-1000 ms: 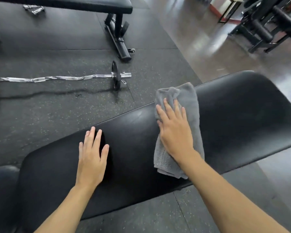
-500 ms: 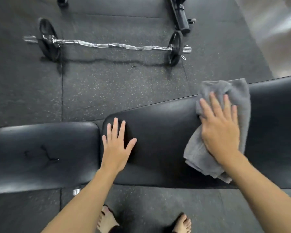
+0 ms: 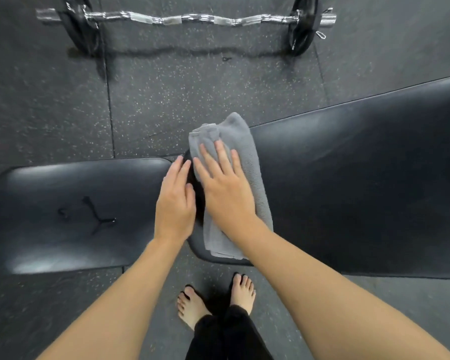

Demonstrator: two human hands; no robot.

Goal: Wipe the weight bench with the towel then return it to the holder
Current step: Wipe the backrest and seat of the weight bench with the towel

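Observation:
A folded grey towel (image 3: 247, 162) lies across the left end of the long black back pad (image 3: 348, 183) of the weight bench. My right hand (image 3: 226, 193) presses flat on the towel, fingers spread. My left hand (image 3: 176, 201) rests flat and empty at the gap between the back pad and the black seat pad (image 3: 63, 216), right beside the towel. The seat pad has a torn, cracked mark on its cover. No towel holder is in view.
A curl barbell (image 3: 187, 19) with black plates lies on the speckled rubber floor beyond the bench. My bare feet (image 3: 216, 300) stand on the floor just in front of the bench.
My right hand has slid the towel left along the back pad to its left end, next to my left hand. The view has tilted down and left.

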